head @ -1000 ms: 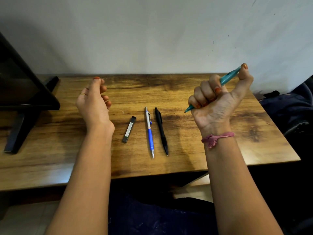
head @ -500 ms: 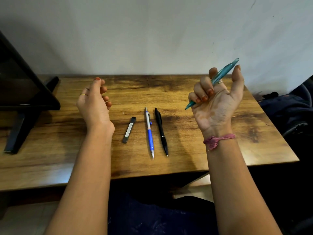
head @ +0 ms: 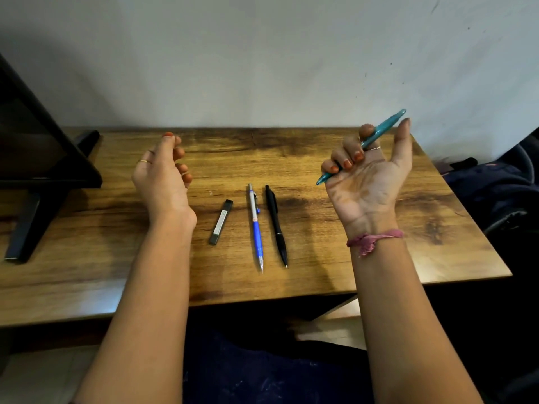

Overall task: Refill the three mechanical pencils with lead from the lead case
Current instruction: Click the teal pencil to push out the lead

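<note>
My right hand (head: 367,182) is raised above the table's right side, palm toward me, its curled fingers holding a teal mechanical pencil (head: 382,132) that slants up to the right; the thumb stands apart from the pencil. On the wooden table (head: 335,266) lie a dark lead case (head: 221,222), a blue and silver pencil (head: 255,227) and a black pencil (head: 276,224), side by side with tips toward me. My left hand (head: 162,176) hovers left of the lead case, fingers loosely curled, holding nothing.
A black monitor (head: 35,153) on an angled stand fills the table's left end. The white wall runs close behind the table. Dark bags (head: 495,188) lie beyond the right edge. The table's near edge crosses below my forearms.
My right hand has turned palm toward me and loosened its fist. The thumb has come off the pencil's top, and the pencil now rests only in the curled fingers. The left hand has stayed put.
</note>
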